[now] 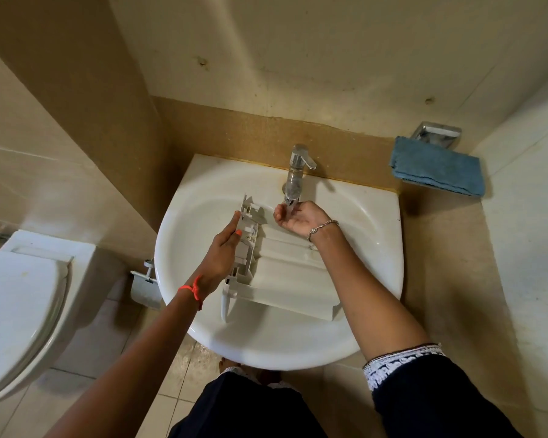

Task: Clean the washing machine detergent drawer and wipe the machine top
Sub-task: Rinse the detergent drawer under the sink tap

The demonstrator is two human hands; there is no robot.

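The white plastic detergent drawer [285,273] lies in the white washbasin [374,248], its front panel to the left and its underside up. My left hand [225,251] holds the drawer's front panel, thumb on the inner side. My right hand [298,216] is cupped palm-up right under the spout of the chrome tap [296,175], fingers loosely curled, holding nothing. Whether water runs from the spout I cannot tell.
A folded blue cloth [437,165] lies on a chrome wall shelf at the right. A white toilet [23,298] stands at the left, with a paper holder [146,279] beside the basin. Tiled walls enclose the basin on three sides.
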